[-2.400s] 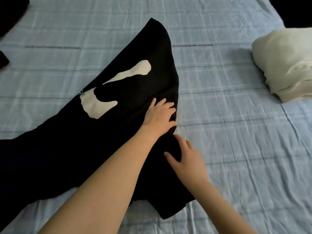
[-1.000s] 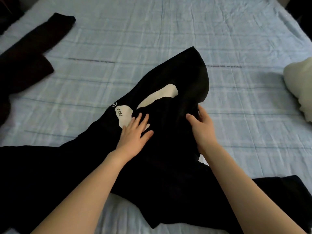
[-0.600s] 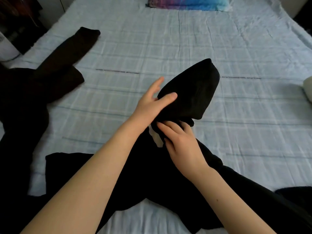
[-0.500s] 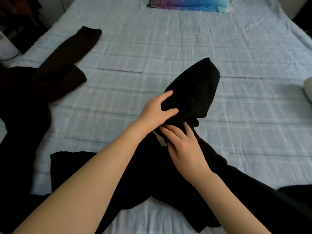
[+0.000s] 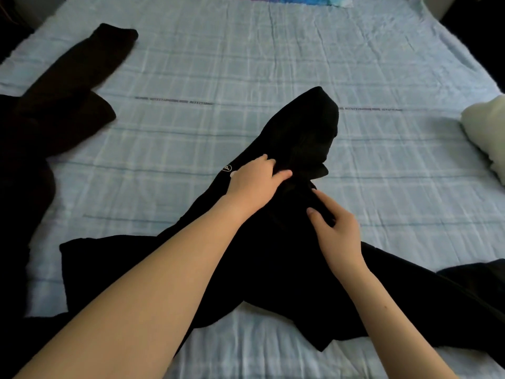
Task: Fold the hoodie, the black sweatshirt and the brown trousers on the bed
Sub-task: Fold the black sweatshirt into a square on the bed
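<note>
The black sweatshirt (image 5: 300, 127) is spread across the middle of the bed (image 5: 191, 64). Its long axis runs from the near edge up toward the far edge, leaning a little to the right and ending in a bunched, pointed tip. 2 flaps are splayed out toward the left and right sides close to the near edge.

Both hands are set on the narrow waist of the cloth, just below the tip. The left hand (image 5: 254, 184) is placed farther up, beside a small white logo (image 5: 226, 168), and a fold of the cloth is grasped under its curled fingers and thumb. The right hand (image 5: 338, 236) is laid nearer, on the right side of the same ridge, with 1 finger stretched forward. Whether cloth is pinched there cannot be told.

The tip is judged to be the part to be turned next, and the left hand is nearer to it.

The brown trousers (image 5: 68, 86) are left unfolded by the left edge, well apart. A pale folded bundle (image 5: 486, 132) is seen at the right edge.
</note>
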`<state>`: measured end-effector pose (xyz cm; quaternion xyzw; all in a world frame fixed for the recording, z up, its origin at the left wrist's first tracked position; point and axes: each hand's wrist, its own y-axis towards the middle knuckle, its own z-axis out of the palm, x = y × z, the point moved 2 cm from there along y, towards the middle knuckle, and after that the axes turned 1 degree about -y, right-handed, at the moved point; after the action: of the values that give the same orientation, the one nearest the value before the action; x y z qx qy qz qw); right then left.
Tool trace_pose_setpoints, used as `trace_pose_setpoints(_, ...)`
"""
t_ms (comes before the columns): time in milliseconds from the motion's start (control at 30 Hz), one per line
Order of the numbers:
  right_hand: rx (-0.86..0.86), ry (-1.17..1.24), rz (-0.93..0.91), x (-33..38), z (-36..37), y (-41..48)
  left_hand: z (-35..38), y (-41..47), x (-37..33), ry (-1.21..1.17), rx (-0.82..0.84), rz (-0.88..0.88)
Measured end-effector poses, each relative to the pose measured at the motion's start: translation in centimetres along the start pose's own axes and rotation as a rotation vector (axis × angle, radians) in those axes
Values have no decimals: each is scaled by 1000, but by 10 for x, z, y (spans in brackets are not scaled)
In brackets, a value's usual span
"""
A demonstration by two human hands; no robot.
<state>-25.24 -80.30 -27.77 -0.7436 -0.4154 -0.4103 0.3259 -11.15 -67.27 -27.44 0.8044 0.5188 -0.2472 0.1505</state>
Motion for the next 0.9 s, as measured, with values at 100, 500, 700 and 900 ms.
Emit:
trace_pose_setpoints(100,-47,122,-62,6,-6,-10,-13,-11,21,-495,-283,-259)
trace_pose_setpoints(500,-116,-385,-223,21,13,-21,3,-87,104,-1538,-338,-726)
trace_pose_setpoints(700,-60,-797,-196,49,30,22,0,-82,94,-1517,-340,-631)
trace_pose_setpoints(900,-154,-487,-319,47,13,40,-4,-70,88,-1506,-287,-451)
